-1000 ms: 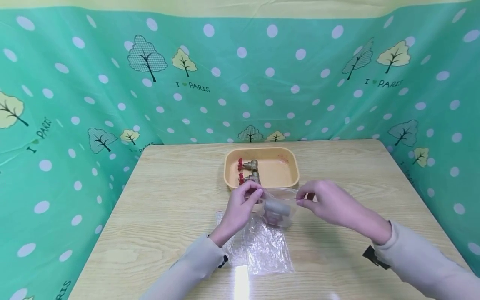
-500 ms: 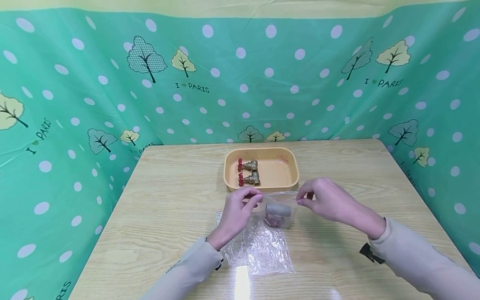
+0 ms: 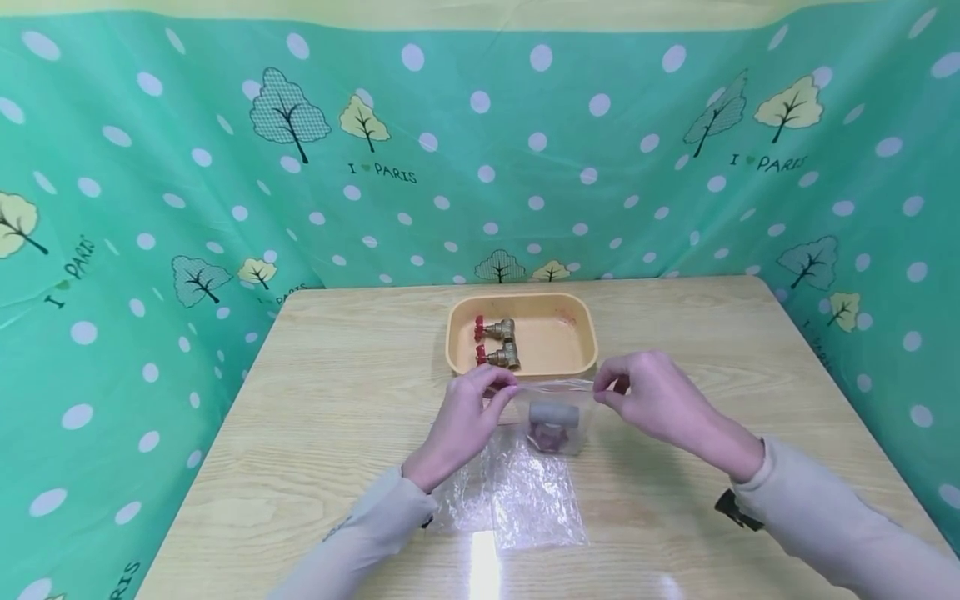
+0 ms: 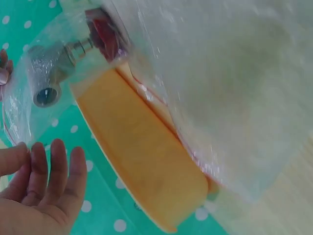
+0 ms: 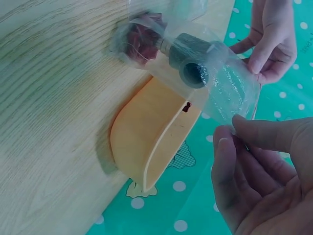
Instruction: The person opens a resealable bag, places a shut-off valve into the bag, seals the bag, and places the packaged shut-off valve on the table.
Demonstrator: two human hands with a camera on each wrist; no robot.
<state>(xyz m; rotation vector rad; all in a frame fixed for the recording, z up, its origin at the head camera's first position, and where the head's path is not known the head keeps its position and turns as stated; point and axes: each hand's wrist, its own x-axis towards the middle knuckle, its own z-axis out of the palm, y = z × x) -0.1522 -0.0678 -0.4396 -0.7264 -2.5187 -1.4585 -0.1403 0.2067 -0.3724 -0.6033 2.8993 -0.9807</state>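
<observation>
A clear zip bag (image 3: 583, 442) hangs above the table's middle with a gate valve (image 3: 553, 415) inside, its red handwheel (image 4: 106, 39) toward the bottom. My left hand (image 3: 467, 417) pinches the left end of the bag's mouth between thumb and fingers. At the other end, my right hand (image 3: 663, 404) pinches the opposite corner, so the top edge is stretched between both hands. In the right wrist view, thumb and fingertips (image 5: 224, 142) meet on the bag's edge. Through the plastic, the valve's round pipe opening (image 5: 194, 73) shows.
More clear plastic bags (image 3: 534, 508) lie flat on the wooden table (image 3: 315, 433) below my hands. Just behind stands a shallow orange tray (image 3: 570, 354) with two red-handled brass valves (image 3: 498, 330) at its left side. A green patterned curtain (image 3: 420, 208) surrounds the table.
The bag's mouth has gone from gaping to a nearly straight, taut line. The valve in it has levelled out. Both hands keep their pinch and have shifted only slightly.
</observation>
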